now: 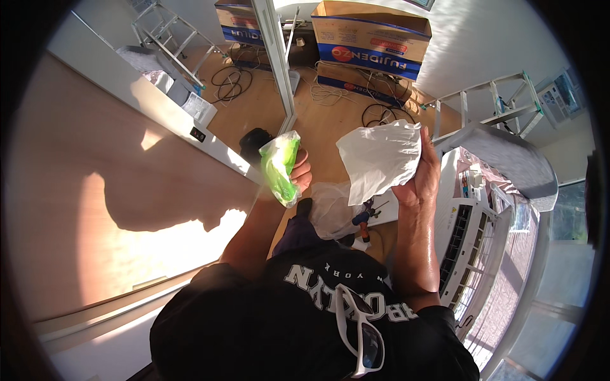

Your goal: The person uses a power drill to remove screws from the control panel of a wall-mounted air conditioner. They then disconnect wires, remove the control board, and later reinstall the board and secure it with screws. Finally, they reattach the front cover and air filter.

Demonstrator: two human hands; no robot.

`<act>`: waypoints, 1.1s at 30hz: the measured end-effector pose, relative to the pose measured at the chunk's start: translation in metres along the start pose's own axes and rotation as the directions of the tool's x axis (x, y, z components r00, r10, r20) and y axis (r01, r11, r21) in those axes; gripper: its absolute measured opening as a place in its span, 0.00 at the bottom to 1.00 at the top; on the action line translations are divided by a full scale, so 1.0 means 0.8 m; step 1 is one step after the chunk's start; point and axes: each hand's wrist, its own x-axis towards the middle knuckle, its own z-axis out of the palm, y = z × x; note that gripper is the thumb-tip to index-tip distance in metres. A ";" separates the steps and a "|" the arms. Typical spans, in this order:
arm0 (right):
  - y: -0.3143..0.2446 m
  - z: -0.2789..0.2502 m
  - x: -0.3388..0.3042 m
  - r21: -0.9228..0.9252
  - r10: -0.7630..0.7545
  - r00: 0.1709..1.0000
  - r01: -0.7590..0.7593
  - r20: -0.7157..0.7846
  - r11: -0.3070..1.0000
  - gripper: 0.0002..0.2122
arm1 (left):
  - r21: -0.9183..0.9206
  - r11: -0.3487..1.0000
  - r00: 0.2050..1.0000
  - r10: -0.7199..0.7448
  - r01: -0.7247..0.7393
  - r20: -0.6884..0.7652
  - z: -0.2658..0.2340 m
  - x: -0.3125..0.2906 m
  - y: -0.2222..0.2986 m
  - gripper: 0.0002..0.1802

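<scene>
Under me spreads the wood floor point(318, 130), and ahead of me on it stands a big cardboard box point(330, 32) with a blue band. To my right are a stepladder point(508, 115) with its legs apart and, nearer me, a white air conditioner point(447, 257) with its slatted inside showing. Low between my arms lies a thin, see-through plastic bag point(323, 213), crumpled. Above it, up off the floor, my right hand point(424, 174) has a creased white sheet point(378, 159) pinched at its right edge; the thumb points up, and the sheet hides most of those fingers. Well apart from it on my left, a soft green-and-white packet point(280, 166) sits in my left hand point(302, 173), its fingers curled tightly round it. White-framed sunglasses point(372, 346) hang on my black shirt front.
</scene>
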 end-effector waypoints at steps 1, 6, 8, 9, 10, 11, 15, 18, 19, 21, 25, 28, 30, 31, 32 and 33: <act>-0.011 0.015 -0.014 0.029 -0.025 0.995 0.022 0.097 0.999 0.18 | 0.003 0.993 0.966 -0.113 0.115 0.233 0.010 0.005 -0.005 0.33; -0.007 0.132 -0.071 -0.021 -0.191 0.966 0.198 0.176 0.980 0.16 | 0.673 0.609 0.907 -0.291 0.420 -0.303 0.104 0.037 -0.089 0.36; -0.012 0.161 -0.098 -0.044 -0.186 0.953 0.202 0.238 0.978 0.15 | 0.736 0.649 0.976 -0.203 0.192 -0.075 0.163 0.050 -0.120 0.36; -0.018 0.165 -0.116 -0.006 -0.173 0.949 0.181 0.263 0.983 0.12 | 0.774 0.633 0.988 -0.126 0.011 0.089 0.200 0.047 -0.127 0.34; -0.025 0.173 -0.136 -0.008 -0.170 0.881 0.194 0.441 0.981 0.09 | 0.816 0.554 0.967 -0.073 -0.165 0.245 0.236 0.045 -0.130 0.25; -0.034 0.176 -0.147 -0.013 -0.157 0.805 0.200 0.572 0.980 0.07 | 0.800 0.476 0.899 -0.041 -0.367 0.437 0.271 0.043 -0.127 0.17; -0.028 0.225 -0.170 -0.048 -0.046 0.551 0.156 0.834 0.987 0.05 | 0.880 0.145 0.887 -0.025 -0.453 0.461 0.380 0.022 -0.153 0.03; 0.022 0.272 -0.214 -0.429 -0.235 0.904 0.383 0.357 0.818 0.08 | 0.747 0.267 0.769 0.431 -0.609 0.473 0.365 0.032 -0.239 0.06; 0.025 0.272 -0.222 -0.609 -0.237 0.956 0.292 0.172 0.737 0.07 | 0.748 0.307 0.765 0.509 -0.589 0.394 0.367 0.025 -0.251 0.07; 0.037 0.246 -0.230 -0.715 -0.306 0.930 0.355 0.204 0.603 0.06 | 0.719 0.407 0.762 0.592 -0.563 0.262 0.362 0.013 -0.267 0.08; 0.052 0.171 -0.200 -0.411 -0.334 0.576 0.793 0.746 0.450 0.10 | 0.685 0.409 0.684 0.707 -0.602 0.179 0.342 0.012 -0.294 0.13; 0.058 0.153 -0.188 -0.327 -0.382 0.424 0.898 0.821 0.294 0.13 | 0.775 0.319 0.620 0.776 -0.545 0.117 0.342 0.013 -0.308 0.16; 0.052 0.154 -0.185 -0.307 -0.313 0.366 0.925 0.876 0.223 0.12 | 0.932 0.210 0.698 0.714 -0.294 0.059 0.355 0.005 -0.299 0.15; 0.048 0.157 -0.188 -0.301 -0.280 0.347 0.933 0.895 0.196 0.12 | 0.988 0.128 0.747 0.665 -0.089 -0.019 0.370 -0.003 -0.287 0.15; 0.045 0.158 -0.190 -0.279 -0.247 0.315 0.945 0.916 0.170 0.12 | 0.994 0.020 0.778 0.621 0.109 -0.098 0.382 -0.012 -0.273 0.14; 0.044 0.161 -0.198 -0.350 -0.250 0.382 0.922 0.890 0.164 0.11 | 0.946 -0.077 0.786 0.579 0.316 -0.216 0.397 -0.019 -0.263 0.13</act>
